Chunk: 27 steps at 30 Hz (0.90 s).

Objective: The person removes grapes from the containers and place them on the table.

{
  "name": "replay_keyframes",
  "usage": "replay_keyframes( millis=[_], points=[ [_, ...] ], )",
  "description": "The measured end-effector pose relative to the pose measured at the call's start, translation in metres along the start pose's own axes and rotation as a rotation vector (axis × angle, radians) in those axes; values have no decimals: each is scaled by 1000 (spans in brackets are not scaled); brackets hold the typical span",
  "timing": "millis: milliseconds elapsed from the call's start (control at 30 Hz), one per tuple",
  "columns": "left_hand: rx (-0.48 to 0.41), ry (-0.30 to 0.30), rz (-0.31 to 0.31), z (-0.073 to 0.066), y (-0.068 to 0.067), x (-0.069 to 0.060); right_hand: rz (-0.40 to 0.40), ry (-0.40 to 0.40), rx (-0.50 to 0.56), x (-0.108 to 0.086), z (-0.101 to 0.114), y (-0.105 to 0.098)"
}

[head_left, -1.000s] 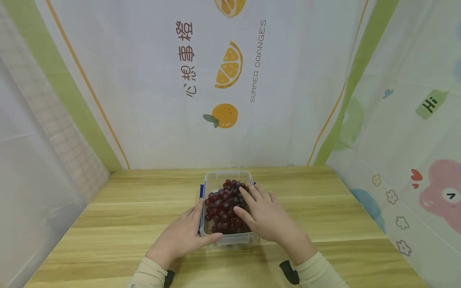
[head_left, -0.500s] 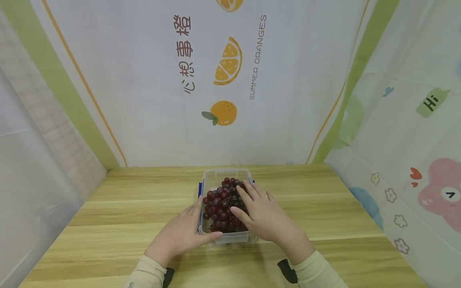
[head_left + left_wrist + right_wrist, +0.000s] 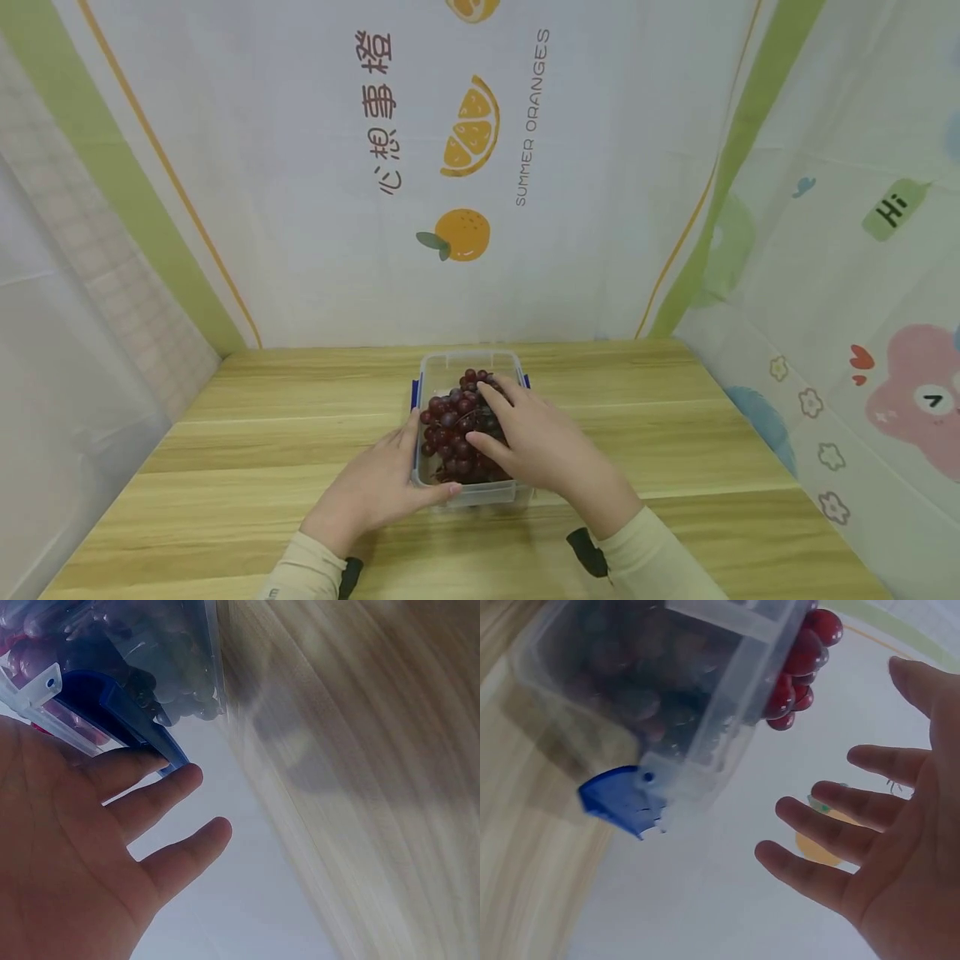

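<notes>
A clear plastic container (image 3: 429, 379) with blue side latches stands on the wooden table, its top uncovered. Dark red grapes (image 3: 450, 421) are heaped inside and rise above the rim in the right wrist view. My left hand (image 3: 371, 492) lies against the container's left side, with the thumb along the near rim. In the left wrist view its extended fingers touch a blue latch (image 3: 112, 705) that hangs down. Over the right part of the grapes is my right hand (image 3: 540, 437), fingers spread; the right wrist view shows it above the rim with nothing in its grasp.
The wooden table (image 3: 300, 400) ends at a white cloth backdrop (image 3: 315, 250) printed with oranges. Patterned cloth (image 3: 825, 292) hangs along the right side, and pale cloth (image 3: 52, 358) along the left.
My right hand has shifted a little left over the grapes, covering more of them. The left hand keeps its place on the container. The head view has shifted slightly.
</notes>
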<state>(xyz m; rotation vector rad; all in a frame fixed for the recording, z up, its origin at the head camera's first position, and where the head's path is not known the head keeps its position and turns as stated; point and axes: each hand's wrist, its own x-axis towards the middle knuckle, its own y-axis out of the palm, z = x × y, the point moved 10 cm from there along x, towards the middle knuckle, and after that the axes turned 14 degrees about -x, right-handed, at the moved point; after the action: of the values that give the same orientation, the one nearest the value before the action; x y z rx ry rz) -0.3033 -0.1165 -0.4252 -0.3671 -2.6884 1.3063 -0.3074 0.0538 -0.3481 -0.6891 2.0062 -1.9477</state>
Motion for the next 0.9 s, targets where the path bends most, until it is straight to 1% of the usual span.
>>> replay_keyframes(
  millis=[233,433,733,900],
  points=[
    [10,8,-12,-1,-1,0,29,-33,-15,11,11,-5],
    [20,14,-18,-3,-3,-1,57,-43,-56,18,17,1],
    [19,9,-15,-3,-3,-1,102,-29,-81,28,22,9],
    [15,10,-16,-2,-3,-1,130,-23,-76,31,27,11]
  ],
)
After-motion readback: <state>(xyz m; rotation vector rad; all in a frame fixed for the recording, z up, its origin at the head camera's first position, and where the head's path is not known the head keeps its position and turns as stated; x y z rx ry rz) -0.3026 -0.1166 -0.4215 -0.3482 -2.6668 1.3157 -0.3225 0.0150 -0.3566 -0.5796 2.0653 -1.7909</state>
